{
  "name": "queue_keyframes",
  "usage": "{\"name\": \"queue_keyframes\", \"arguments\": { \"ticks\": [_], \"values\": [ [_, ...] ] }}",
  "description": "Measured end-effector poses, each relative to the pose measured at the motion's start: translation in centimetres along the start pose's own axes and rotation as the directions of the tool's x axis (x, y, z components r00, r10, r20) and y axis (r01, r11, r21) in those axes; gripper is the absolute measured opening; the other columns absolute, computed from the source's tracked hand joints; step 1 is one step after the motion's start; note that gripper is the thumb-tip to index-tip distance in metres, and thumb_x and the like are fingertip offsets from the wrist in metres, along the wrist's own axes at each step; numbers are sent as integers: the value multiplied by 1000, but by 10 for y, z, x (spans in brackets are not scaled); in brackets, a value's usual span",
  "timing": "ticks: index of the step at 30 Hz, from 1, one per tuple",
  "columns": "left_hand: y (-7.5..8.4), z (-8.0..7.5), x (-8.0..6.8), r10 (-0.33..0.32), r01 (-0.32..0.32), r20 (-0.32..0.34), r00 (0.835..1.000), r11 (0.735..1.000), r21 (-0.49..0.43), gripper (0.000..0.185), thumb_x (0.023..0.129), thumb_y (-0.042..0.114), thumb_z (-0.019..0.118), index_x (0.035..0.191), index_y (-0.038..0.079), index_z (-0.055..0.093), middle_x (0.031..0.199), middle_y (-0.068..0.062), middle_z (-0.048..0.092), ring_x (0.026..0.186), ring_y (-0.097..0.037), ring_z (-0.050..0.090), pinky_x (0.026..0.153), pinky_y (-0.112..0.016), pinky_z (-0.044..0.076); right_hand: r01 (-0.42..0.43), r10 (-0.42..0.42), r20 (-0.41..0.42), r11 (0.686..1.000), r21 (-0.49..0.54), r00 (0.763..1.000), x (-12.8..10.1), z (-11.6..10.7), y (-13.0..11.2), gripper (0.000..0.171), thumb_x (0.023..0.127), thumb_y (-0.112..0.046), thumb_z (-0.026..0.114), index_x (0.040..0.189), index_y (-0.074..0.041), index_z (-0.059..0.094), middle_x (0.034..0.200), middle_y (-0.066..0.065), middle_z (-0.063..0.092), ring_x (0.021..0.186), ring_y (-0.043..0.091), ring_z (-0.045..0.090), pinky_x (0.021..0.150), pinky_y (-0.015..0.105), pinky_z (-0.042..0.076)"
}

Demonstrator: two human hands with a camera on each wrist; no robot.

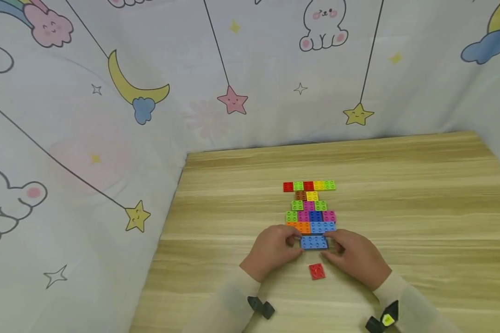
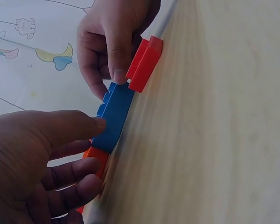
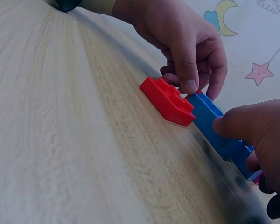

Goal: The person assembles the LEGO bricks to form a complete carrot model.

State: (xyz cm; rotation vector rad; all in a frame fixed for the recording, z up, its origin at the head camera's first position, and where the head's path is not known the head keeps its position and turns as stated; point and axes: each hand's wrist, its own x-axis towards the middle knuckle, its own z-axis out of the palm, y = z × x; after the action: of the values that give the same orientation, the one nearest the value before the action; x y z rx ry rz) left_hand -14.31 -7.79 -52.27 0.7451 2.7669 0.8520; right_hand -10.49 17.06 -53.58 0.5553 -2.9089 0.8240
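A light blue building brick [image 1: 314,243] lies crosswise on the table, just in front of a pattern of coloured bricks. My left hand [image 1: 271,249] pinches its left end between thumb and index finger. At the opposite end my right hand [image 1: 357,255] does the same, thumb on the near side and index finger on the far side. Close behind is a row made of an orange brick [image 1: 298,227] and another light blue brick [image 1: 322,226]. A small red brick [image 1: 317,271] lies alone nearer to me, also showing in the right wrist view beside the thumbs.
Farther back the pattern continues with green, magenta and dark blue bricks [image 1: 315,216], then a brown and a yellow brick [image 1: 312,196], up to a red, green and yellow top row [image 1: 308,186]. The wood-grain table [image 1: 216,194] meets a printed cloth backdrop [image 1: 266,125] behind and left.
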Motion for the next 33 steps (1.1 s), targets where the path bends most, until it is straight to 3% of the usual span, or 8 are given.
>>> {"name": "queue_keyframes", "arguments": {
  "ticks": [10,14,18,23,28,33],
  "values": [
    [-3,6,-8,-16,16,23,1000,999,-32,29,84,34,87,108,19,78,77,14,58,69,-5,51,62,-20,45,2,-2,39,1000,8,999,-4,7,-1,37,85,-32,87,114,-14,74,74,-14,48,66,4,42,58,25,37],
    [-5,6,-10,-11,12,20,1000,997,-70,29,84,35,87,107,20,78,77,15,58,70,-5,52,63,-21,46,17,-18,39,1000,17,999,-5,8,0,35,83,-33,88,111,-16,75,88,-12,59,75,5,49,66,27,48],
    [-7,4,-15,-6,8,12,1000,992,-128,31,84,35,87,110,19,78,84,14,64,75,-5,55,68,-20,50,36,-37,7,996,82,999,-8,8,2,35,80,-30,91,110,-18,76,104,-11,65,86,7,56,80,33,56],
    [-6,4,-23,30,-28,8,1000,982,-189,35,84,35,88,114,21,77,95,13,69,77,-3,58,69,-18,51,76,-73,-21,972,221,997,-15,4,6,35,78,-21,93,107,-27,74,105,-17,65,93,6,62,86,33,58],
    [0,4,-30,94,-96,-21,995,960,-264,32,85,29,88,114,19,77,101,11,72,79,-2,61,71,-17,53,122,-119,-29,941,315,993,-18,-4,6,39,78,-17,93,108,-31,72,107,-18,68,94,10,65,85,33,58],
    [4,4,-38,98,-102,-31,995,953,-286,30,82,26,90,108,19,77,94,10,71,76,-3,60,69,-16,52,129,-139,4,932,338,990,-21,-10,3,37,80,-20,91,109,-32,72,108,-18,69,93,9,65,83,32,57]
  ]
}}
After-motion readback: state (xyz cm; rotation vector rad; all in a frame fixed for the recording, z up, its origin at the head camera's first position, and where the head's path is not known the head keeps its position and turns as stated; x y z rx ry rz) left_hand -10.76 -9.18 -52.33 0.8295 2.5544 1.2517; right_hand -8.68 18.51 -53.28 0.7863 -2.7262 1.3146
